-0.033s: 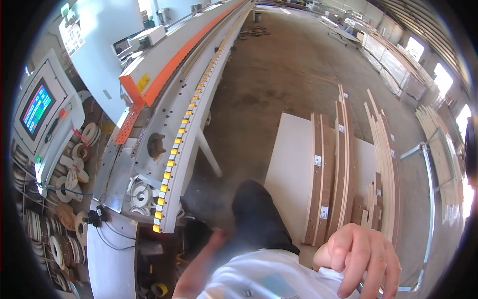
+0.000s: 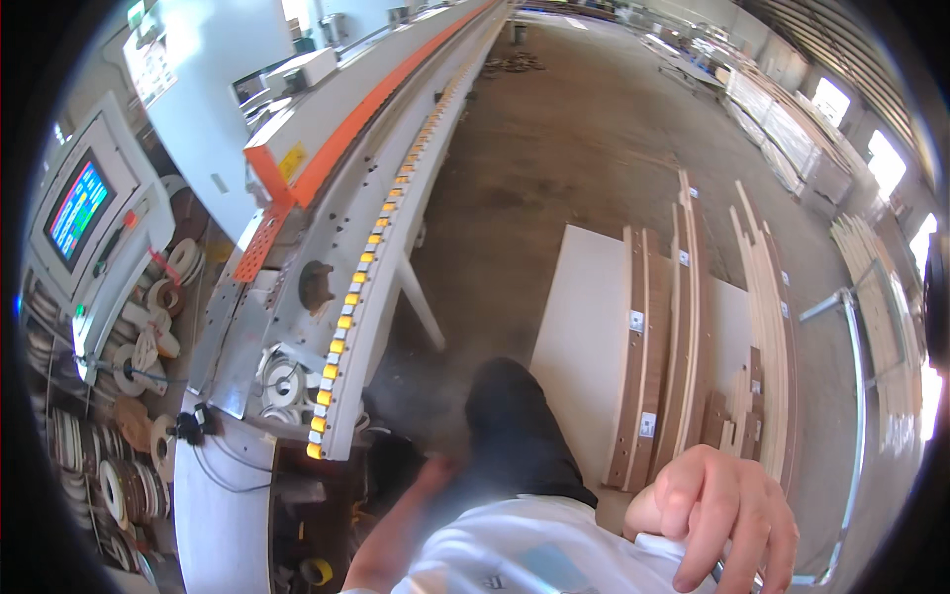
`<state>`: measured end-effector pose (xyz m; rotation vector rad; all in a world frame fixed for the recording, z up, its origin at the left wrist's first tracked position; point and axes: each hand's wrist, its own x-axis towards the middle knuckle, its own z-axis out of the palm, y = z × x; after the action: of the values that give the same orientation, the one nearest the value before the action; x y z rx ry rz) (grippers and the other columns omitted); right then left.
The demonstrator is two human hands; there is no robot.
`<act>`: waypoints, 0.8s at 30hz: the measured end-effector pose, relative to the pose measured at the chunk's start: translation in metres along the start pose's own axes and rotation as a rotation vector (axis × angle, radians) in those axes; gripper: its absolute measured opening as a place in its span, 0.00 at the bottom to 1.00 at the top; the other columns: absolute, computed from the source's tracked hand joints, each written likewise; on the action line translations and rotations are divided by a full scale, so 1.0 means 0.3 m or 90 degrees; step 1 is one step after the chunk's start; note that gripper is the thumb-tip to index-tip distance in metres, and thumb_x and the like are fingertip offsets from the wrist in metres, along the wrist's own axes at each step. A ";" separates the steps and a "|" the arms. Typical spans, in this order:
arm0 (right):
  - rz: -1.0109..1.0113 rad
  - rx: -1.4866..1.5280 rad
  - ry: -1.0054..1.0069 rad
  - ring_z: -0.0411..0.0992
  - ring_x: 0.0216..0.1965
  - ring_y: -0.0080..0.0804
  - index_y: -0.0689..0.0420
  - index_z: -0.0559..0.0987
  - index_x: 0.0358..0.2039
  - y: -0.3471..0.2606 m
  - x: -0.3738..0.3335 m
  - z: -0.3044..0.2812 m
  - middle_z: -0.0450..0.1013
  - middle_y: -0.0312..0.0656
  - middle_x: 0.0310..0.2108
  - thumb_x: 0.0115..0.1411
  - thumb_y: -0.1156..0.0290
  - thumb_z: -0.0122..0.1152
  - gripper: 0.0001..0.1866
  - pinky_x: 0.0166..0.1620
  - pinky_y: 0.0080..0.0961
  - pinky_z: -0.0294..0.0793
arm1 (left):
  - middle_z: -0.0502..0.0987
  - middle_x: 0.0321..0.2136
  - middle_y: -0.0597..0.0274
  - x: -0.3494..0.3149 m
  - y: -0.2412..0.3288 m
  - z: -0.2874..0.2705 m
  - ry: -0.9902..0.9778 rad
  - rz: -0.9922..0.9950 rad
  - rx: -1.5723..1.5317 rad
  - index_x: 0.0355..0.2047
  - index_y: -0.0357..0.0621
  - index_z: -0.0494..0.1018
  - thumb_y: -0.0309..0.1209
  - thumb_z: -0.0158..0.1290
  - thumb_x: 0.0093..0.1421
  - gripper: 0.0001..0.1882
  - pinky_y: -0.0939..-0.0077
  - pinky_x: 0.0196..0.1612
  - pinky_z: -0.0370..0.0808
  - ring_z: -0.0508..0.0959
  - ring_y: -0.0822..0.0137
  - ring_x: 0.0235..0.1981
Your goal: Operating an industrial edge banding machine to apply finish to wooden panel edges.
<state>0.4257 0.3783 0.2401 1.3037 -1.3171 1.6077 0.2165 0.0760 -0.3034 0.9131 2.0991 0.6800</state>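
My right hand (image 2: 727,520) is raised at the lower right, in front of my white shirt (image 2: 505,554). Its fingers curl downward and close together, and whatever they may hold is hidden behind them. White cloth shows just beside its thumb side. Low down near my dark-trousered leg (image 2: 520,426) is my left hand (image 2: 435,475), hazy and partly in shadow, its fingers unclear. The nearest thing to it is the end of a long machine with a rail of yellow rollers (image 2: 336,346).
A control panel with a lit screen (image 2: 79,213) stands left, above many edge-banding rolls (image 2: 129,490). Stacked wooden strips (image 2: 683,327) and a pale board (image 2: 579,297) lie to the right. Beyond them is a metal frame (image 2: 853,396). Brown floor (image 2: 564,129) stretches ahead.
The view has shifted very slightly, so the machine and panel sit a little differently in the picture. Both hands keep the same places.
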 end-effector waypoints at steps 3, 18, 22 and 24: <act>-0.017 -0.031 0.069 0.78 0.35 0.21 0.33 0.85 0.51 0.016 -0.028 0.027 0.84 0.26 0.45 0.67 0.63 0.68 0.13 0.35 0.22 0.65 | 0.84 0.36 0.46 0.001 0.024 0.002 -0.049 -0.111 0.014 0.41 0.46 0.83 0.42 0.60 0.62 0.14 0.56 0.48 0.80 0.84 0.47 0.42; 0.010 0.010 0.018 0.78 0.36 0.23 0.30 0.84 0.52 0.080 -0.036 0.022 0.84 0.24 0.48 0.64 0.68 0.70 0.18 0.35 0.23 0.61 | 0.85 0.41 0.54 -0.034 0.109 -0.039 -0.033 -0.036 -0.093 0.48 0.49 0.83 0.42 0.56 0.66 0.16 0.60 0.49 0.80 0.84 0.56 0.42; 0.014 0.015 0.057 0.78 0.36 0.23 0.30 0.84 0.52 0.086 -0.025 0.047 0.84 0.24 0.47 0.64 0.67 0.70 0.18 0.35 0.23 0.61 | 0.85 0.42 0.54 -0.043 0.121 -0.049 -0.023 -0.047 -0.046 0.48 0.49 0.83 0.42 0.57 0.66 0.16 0.59 0.50 0.79 0.85 0.55 0.44; 0.015 0.017 0.076 0.78 0.36 0.23 0.30 0.84 0.52 0.076 -0.026 0.059 0.84 0.24 0.47 0.64 0.67 0.70 0.18 0.34 0.22 0.61 | 0.85 0.42 0.54 -0.038 0.138 -0.053 -0.017 -0.042 -0.031 0.48 0.49 0.83 0.42 0.57 0.66 0.16 0.58 0.50 0.79 0.85 0.55 0.44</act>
<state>0.4118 0.3560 0.2258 1.1920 -1.2465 1.6982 0.2254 0.0895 -0.2606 0.8183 2.0698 0.6781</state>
